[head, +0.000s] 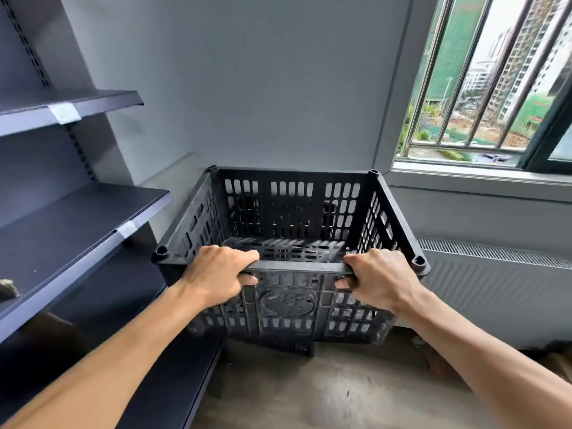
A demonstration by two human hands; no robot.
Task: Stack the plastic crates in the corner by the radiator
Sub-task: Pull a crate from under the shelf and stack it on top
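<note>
crate [288,212]: black, slotted, nothing inside, in corner between shelving [71,224] and radiator [495,283]
left hand [216,275]: grip closed round near rim
right hand [379,278]: grip closed round same rim

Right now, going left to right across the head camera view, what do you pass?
Shelving unit → left hand → black crate → right hand → radiator, with the barred window above it.

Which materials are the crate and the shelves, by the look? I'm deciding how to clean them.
The black crate: moulded plastic, matt and scuffed, with slotted lattice walls. The shelves: probably painted sheet metal, dark grey and smooth, with thin folded edges and slotted uprights.
</note>
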